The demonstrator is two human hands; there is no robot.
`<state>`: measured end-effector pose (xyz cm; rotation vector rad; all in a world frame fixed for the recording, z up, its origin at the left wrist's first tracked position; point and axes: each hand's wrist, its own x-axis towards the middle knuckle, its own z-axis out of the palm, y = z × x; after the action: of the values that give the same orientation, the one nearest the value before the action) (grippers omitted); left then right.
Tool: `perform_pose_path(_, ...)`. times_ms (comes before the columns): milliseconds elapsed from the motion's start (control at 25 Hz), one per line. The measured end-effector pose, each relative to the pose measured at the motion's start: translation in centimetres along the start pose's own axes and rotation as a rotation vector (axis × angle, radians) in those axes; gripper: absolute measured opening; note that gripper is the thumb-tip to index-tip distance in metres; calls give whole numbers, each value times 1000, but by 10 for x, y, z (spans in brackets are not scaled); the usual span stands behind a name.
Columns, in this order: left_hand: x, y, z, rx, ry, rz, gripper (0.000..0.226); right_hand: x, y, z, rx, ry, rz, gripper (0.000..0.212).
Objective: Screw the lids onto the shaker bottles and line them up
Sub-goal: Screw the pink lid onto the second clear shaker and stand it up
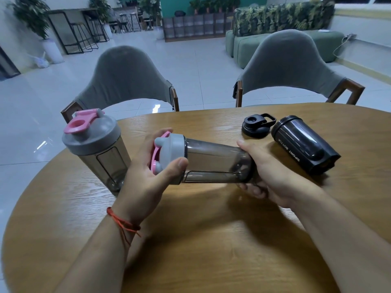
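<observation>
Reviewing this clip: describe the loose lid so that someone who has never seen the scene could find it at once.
Start at the round wooden table and go to its far right part, beyond the right hand. The black lid lies flat there, right beside the open mouth of the black bottle lying on its side. It is the only lid not on a bottle; both grey-and-pink lids are already on theirs.

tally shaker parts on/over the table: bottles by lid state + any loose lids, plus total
Bottles with grey-pink lid on: 2 (upright bottle; held bottle, gripped by left hand at the lid and right hand at the base)
Bottles without lid: 1 (black bottle, lying on its side)
Loose lids: 1 (black lid)
Total: 4
</observation>
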<state>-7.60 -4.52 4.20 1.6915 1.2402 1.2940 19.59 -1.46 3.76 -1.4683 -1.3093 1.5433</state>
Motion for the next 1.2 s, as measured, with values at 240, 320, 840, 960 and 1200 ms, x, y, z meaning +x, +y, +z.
perform_pose_path(240,1,24,5,76,202,51,88,11,17,11,-215,149,-546,57)
perform_pose_path(320,0,33,9,164,285,66,89,12,21,21,-602,206,-737,85)
perform_pose_path(840,-3,36,-5,385,511,500,23,48,-6,114,-447,118,-590,67)
perform_pose_path(960,-3,33,-6,403,500,457,22,52,-6,118,-444,105,-574,78)
perform_pose_path(1200,-11,52,19,496,462,540,19,31,0,73,-581,228,-566,92)
